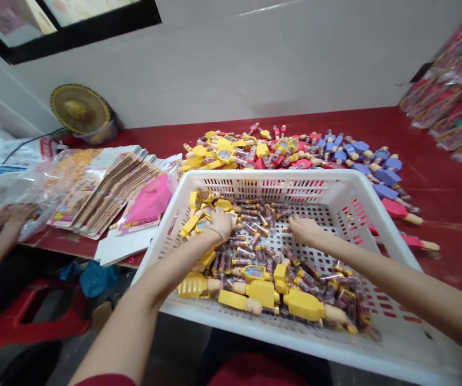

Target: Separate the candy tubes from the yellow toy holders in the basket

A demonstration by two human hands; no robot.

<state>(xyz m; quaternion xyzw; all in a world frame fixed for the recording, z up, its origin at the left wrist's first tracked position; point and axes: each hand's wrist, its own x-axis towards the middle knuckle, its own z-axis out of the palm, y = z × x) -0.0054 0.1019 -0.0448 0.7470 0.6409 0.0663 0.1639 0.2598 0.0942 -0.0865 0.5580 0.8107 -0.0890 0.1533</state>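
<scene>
In front of me a white plastic basket (327, 182) holds small clear tubes (250, 228) with dark contents and yellow ends. Several yellow toy pieces (261, 292) with beige handles lie along its near side, and more are heaped at its left end. My left hand (219, 224) is down among the yellow pieces at the left, fingers curled in; what they grip is partly hidden. To the right, my right hand (303, 230) is low over the basket floor beside the tubes. Its fingers are pressed together, and anything between them is too small to name.
Behind the basket lies a heap of yellow, red and blue toys (225, 150) on the red table (440, 166). Printed cards (110, 187) and a pink piece (148, 201) are at left. Another person's hand (17, 214) shows there. Bagged goods (456, 91) are stacked right.
</scene>
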